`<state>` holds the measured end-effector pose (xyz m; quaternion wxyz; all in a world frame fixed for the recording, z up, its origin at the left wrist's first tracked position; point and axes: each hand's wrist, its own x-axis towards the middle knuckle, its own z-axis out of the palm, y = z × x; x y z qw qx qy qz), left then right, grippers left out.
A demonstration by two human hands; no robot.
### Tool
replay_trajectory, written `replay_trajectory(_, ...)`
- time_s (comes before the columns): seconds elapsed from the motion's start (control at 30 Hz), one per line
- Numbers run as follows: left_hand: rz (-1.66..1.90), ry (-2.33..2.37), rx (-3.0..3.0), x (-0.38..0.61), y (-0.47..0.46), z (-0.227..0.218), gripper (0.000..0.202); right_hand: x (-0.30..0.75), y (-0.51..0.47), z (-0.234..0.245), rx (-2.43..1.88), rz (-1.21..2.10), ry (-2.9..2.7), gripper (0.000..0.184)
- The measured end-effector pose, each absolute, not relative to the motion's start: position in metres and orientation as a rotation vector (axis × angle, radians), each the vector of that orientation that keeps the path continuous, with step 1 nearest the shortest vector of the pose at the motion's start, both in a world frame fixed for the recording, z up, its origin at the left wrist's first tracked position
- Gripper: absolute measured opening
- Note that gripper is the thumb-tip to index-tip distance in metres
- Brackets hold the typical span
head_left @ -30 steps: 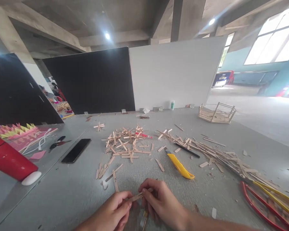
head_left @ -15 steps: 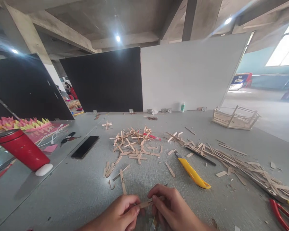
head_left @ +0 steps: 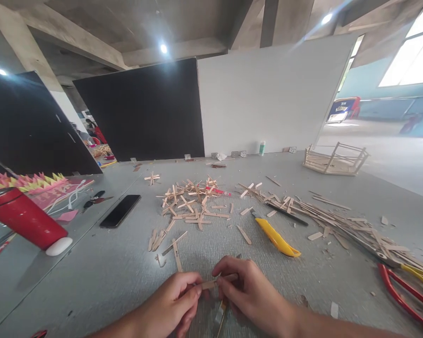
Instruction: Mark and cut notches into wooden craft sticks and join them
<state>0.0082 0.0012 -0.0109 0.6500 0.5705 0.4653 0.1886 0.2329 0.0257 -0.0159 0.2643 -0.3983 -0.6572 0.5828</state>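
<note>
So both hands are pinched onto one stick (head_left: pixel 211 283) right at the near edge of the tabletop (head_left: pixel 91 281), low in the head view. Left hand (head_left: pixel 172 305) grips its left end with thumb and fingertips, right hand (head_left: pixel 248 293) holds the right end the same way, so neither is nearer: they share it. The stick's long axis runs left to right across the body, tilted up slightly toward the right. Something thin hangs down under the right hand too (a second stick or a tool, too blurry to call).

Taking the yellow knife (head_left: pixel 277 236) as the landmark:
- the held stick sits nearer than the knife and to its left
- a loose heap of short sticks (head_left: pixel 190 206) lies left of it and farther back, too many to count
- a long spread of sticks (head_left: pixel 345 225) runs off to its right
- one black pen (head_left: pixel 287 214) lies just behind it
- one phone (head_left: pixel 120 211) is well to its left, and one red flask (head_left: pixel 23 219) farther left still
- one stick frame (head_left: pixel 334 159) stands far behind and right
- one red and yellow tool (head_left: pixel 409 291) lies right and nearer
- one small bottle (head_left: pixel 262 148) stands far behind it against the white board
</note>
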Motion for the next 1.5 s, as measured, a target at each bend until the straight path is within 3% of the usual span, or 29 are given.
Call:
replay_trajectory(0.53, 0.457, 0.993, 1.285, 0.0077, 0.0022, -0.0103, 0.054, 0.2319, 0.023, -0.0117, -1.067, 1.629, -1.617, 0.041)
replay_trajectory(0.87, 0.468, 1.013, 1.303, 0.0111, 0.0015, -0.0069, 0.055, 0.231, 0.0223, -0.0137, -1.09, 1.583, -1.668, 0.031)
replay_trajectory(1.23, 0.461, 1.003, 1.301, 0.0094, 0.0007, -0.0079, 0.054, 0.2317, 0.0211, -0.0117, -1.068, 1.506, -1.748, 0.032)
replay_trajectory(1.5, 0.469, 0.995, 1.276, 0.0068, -0.0005, -0.0119, 0.047, 0.2347, 0.0184, -0.0085, -1.053, 1.551, -1.688, 0.055)
